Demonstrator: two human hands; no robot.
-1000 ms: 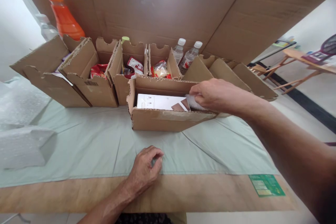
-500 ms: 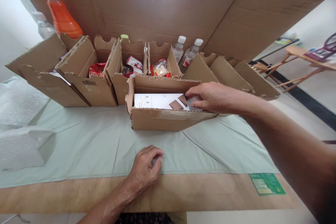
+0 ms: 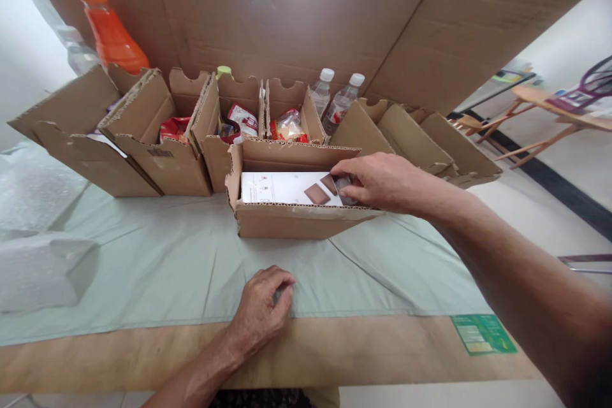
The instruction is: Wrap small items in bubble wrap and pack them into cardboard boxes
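My right hand (image 3: 373, 180) reaches into the right end of a long open cardboard box (image 3: 282, 222). Its thumb and fingers close round a greyish see-through plastic thing (image 3: 347, 192), partly hidden by the fingers. Against that lies a white carton (image 3: 280, 187) with brown squares printed near its right end, filling most of the box. The fingertips are close to the carton's end. Nearer to me, my left hand (image 3: 265, 299) rests with curled fingers at the edge of the pale green cloth (image 3: 182, 268). Nothing shows in it.
Behind stands a row of cardboard bins (image 3: 184, 169), some with snack packets (image 3: 288, 126). An orange bottle (image 3: 112, 32) and clear bottles (image 3: 342, 102) rise behind them. Bubble wrap (image 3: 41, 268) lies at left, a green card (image 3: 482, 335) at front right. A wooden chair (image 3: 530, 92) is beyond.
My right hand has shifted slightly left, closer over the carton's end, and more of the carton's printed squares shows. The view has moved a little; my left hand stays resting.
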